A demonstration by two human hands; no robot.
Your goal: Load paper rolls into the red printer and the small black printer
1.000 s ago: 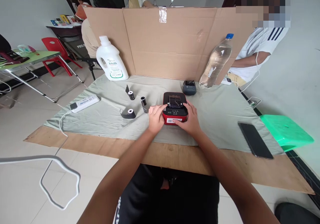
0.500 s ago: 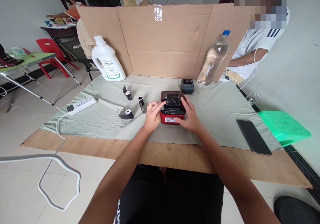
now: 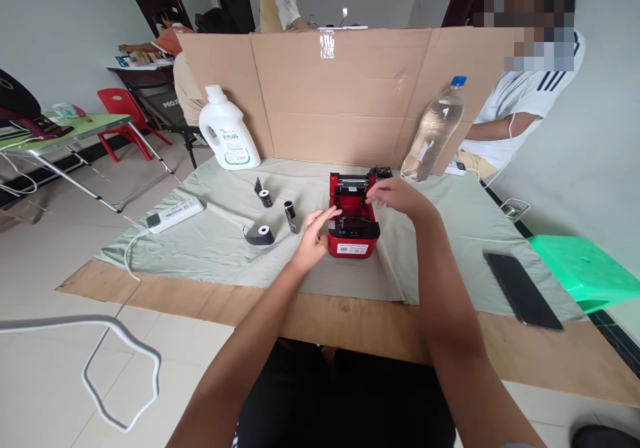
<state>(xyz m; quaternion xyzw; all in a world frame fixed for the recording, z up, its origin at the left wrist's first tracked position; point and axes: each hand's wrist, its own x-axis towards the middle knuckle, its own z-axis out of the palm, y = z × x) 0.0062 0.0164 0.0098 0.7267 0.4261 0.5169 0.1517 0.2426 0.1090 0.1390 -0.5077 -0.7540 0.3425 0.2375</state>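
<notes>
A red and black label printer stands on the cloth in front of me, its lid raised and the red inside showing. At the printer's left side is my left hand, fingers stretched over the edge of the body. My right hand hovers by the opening on the right, fingers bent loosely and partly apart, with nothing visible in them. To the left lie several small black rolls: one roll at the back, another roll nearer the printer, and a roll with a loose strip in front.
A dark small device sits behind the printer, partly hidden. A white jug and water bottle stand before the cardboard screen. A power strip lies left, a phone right. A person sits beyond the right edge.
The printer's lid has swung up and back, exposing the inside. My right hand has moved up and away from the front; my left hand stays at the left side. The camera view has shifted slightly.
</notes>
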